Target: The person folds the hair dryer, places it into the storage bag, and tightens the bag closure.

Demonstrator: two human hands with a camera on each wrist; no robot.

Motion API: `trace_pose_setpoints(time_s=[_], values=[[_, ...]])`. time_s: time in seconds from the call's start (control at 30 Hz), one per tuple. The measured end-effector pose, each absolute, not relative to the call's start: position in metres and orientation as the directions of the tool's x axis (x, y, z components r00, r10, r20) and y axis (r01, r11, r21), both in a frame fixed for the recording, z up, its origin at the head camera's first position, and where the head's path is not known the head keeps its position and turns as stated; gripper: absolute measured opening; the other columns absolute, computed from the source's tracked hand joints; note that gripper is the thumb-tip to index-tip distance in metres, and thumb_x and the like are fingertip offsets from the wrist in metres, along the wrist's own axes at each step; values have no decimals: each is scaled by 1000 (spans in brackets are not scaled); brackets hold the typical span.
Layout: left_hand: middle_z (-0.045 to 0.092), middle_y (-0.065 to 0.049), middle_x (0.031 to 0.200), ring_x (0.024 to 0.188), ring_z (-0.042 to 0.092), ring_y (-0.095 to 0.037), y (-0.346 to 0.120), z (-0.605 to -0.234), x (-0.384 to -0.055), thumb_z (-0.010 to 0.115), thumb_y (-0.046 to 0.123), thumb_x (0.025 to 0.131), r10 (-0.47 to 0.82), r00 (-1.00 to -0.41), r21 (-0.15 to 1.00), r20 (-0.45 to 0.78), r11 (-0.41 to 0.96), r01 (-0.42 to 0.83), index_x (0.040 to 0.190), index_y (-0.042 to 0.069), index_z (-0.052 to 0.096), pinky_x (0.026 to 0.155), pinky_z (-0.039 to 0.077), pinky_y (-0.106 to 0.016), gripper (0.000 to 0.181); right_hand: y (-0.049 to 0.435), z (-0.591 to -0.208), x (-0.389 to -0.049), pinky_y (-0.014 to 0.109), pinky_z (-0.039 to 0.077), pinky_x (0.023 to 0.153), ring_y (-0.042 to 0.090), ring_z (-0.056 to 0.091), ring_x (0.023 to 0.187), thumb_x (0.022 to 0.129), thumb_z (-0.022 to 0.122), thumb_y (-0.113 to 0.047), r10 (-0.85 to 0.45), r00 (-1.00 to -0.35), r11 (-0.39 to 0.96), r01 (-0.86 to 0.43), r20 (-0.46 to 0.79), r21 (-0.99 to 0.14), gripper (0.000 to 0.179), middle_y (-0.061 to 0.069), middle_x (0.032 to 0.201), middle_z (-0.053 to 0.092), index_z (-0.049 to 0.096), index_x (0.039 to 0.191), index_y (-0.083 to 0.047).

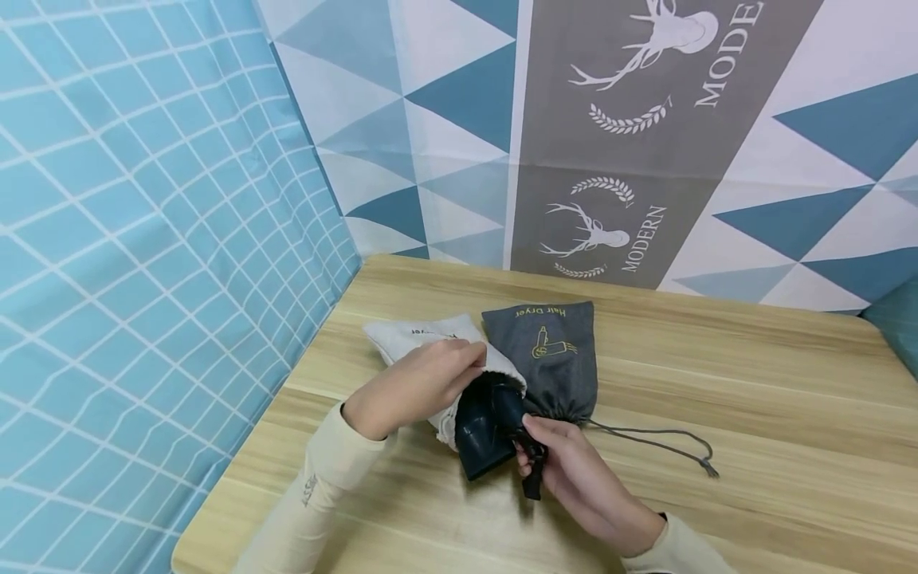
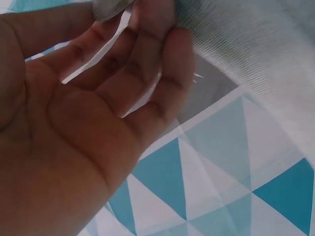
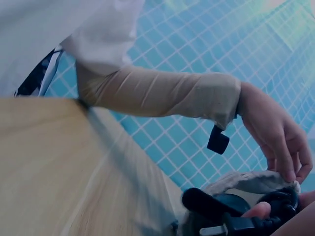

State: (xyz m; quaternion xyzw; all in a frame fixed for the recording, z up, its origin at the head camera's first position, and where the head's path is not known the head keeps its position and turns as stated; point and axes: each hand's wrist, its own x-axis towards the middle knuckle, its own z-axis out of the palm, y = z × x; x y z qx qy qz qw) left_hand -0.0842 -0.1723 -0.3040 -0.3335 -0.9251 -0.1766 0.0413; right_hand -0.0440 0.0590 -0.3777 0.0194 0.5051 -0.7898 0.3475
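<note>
A pale drawstring bag [image 1: 430, 335] with dark print lies on the table, its mouth toward me. My left hand [image 1: 419, 383] pinches the bag's rim between thumb and fingers, as the left wrist view also shows with the cloth [image 2: 110, 7] at the fingertips. Partly inside the bag is a dark hair dryer [image 1: 479, 438], its wide end sticking out of the mouth. My right hand [image 1: 574, 470] grips the dryer around its handle and bundled black cord [image 1: 533, 474]. A plug's metal prong [image 3: 212, 230] shows in the right wrist view. The dryer's inner part is hidden by the bag.
Right beside the pale bag lies a dark grey pouch [image 1: 566, 371] with yellow "Hair Dryer" lettering. Its drawstring [image 1: 667, 434] trails to the right across the wooden table [image 1: 760, 383]. A blue checked cloth [image 1: 143, 199] borders the left side, and a patterned cloth [image 1: 459, 119] hangs behind.
</note>
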Motion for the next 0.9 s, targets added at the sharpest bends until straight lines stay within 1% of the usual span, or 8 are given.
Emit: trace_pose_setpoints(time_s=[0.07,0.17,0.27,0.37,0.53,0.6,0.73,0.9], values=[[46,5,71,65,44,-10,-171,-303,-81,57,9,101,612,-774,297,162,718,629,85,13,54,63,42,-25,17,58,-377,-45,29,43,76,17,48,79,105,52,-27,-537,-762,-311,577,-361,-755,39,7,95,51,45,122,7],[48,5,75,67,46,-11,-168,-302,-77,59,12,101,619,-777,273,117,732,624,88,13,56,63,43,-25,13,55,-376,-46,29,41,79,17,46,84,108,43,-28,-553,-764,-378,586,-333,-717,41,7,99,49,35,130,6],[53,3,84,73,50,-11,-165,-302,-74,61,14,100,628,-768,236,124,733,638,95,12,60,67,48,-25,5,51,-376,-48,29,40,80,18,46,84,109,39,-27,-550,-771,-405,583,-322,-704,36,7,98,49,37,127,4],[54,3,89,78,51,-11,-161,-303,-74,60,13,100,645,-746,216,166,714,666,98,11,62,72,49,-25,4,48,-377,-51,30,41,79,18,47,83,109,40,-26,-555,-768,-401,583,-319,-707,31,7,97,50,39,124,2],[51,5,81,77,50,-11,-156,-305,-76,57,9,101,666,-728,283,160,676,680,91,13,56,72,45,-25,11,44,-379,-56,29,42,76,18,47,80,107,46,-24,-569,-763,-372,572,-307,-731,23,5,93,53,48,112,-2],[54,6,83,80,53,-10,-155,-305,-75,57,8,101,668,-730,313,144,669,674,95,13,59,75,47,-25,8,42,-380,-58,29,42,76,17,47,79,107,46,-23,-573,-766,-374,560,-290,-739,22,4,91,54,50,108,-2],[59,6,92,88,55,-8,-153,-302,-72,54,10,102,680,-719,342,141,648,680,106,12,62,83,48,-25,9,38,-380,-63,28,41,76,17,47,81,107,39,-16,-548,-790,-406,539,-276,-738,18,5,95,54,48,109,0],[57,6,89,86,54,-9,-149,-298,-66,52,11,103,710,-685,342,162,611,714,104,11,62,82,48,-24,10,27,-380,-64,28,40,76,18,46,84,103,28,-5,-474,-828,-480,528,-300,-700,17,6,101,50,41,112,2]])
